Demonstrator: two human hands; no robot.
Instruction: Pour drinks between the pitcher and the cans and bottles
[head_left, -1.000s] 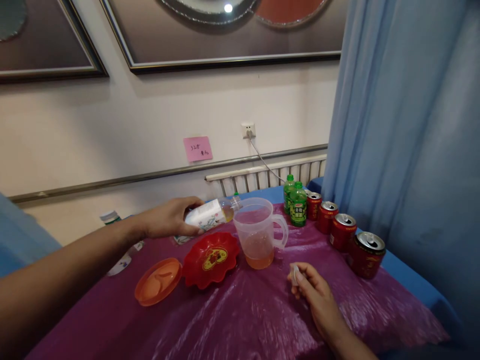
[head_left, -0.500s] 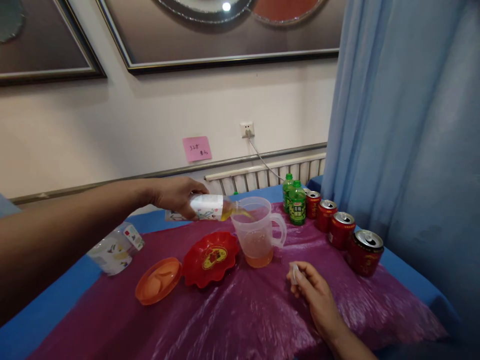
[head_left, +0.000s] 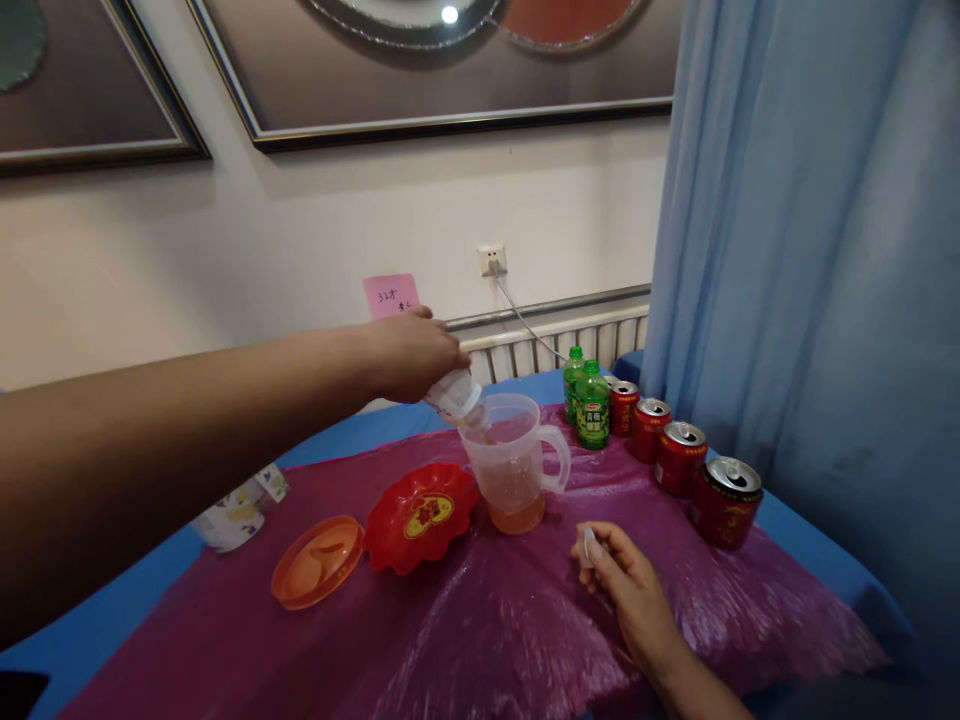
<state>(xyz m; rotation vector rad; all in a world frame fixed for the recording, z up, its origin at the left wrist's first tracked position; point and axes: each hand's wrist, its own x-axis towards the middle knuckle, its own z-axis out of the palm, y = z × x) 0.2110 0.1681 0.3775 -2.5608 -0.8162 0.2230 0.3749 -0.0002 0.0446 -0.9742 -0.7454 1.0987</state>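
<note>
My left hand [head_left: 420, 355] is wrapped round a bottle with a white label [head_left: 454, 395], tilted neck-down at the rim of a translucent plastic pitcher [head_left: 510, 465]. Orange-yellow liquid [head_left: 516, 514] lies in the bottom of the pitcher. To the right of the pitcher, my right hand [head_left: 626, 580] pinches a small whitish cap [head_left: 587, 547] between thumb and fingers, just above the purple plastic sheet [head_left: 517, 620]. Left of the pitcher sit a red scalloped plate [head_left: 390, 515] and an orange round lid [head_left: 319, 565].
Two green bottles [head_left: 592, 410] stand behind the pitcher's handle. Several red cans [head_left: 726, 508] line the right side, near a blue curtain [head_left: 810, 250]. White patterned containers [head_left: 229, 520] lie partly behind my left forearm. A radiator [head_left: 555, 345] runs along the wall.
My left hand has moved up and to the right, and the bottle is now tilted more steeply over the pitcher. My right hand has stayed nearly still with the cap.
</note>
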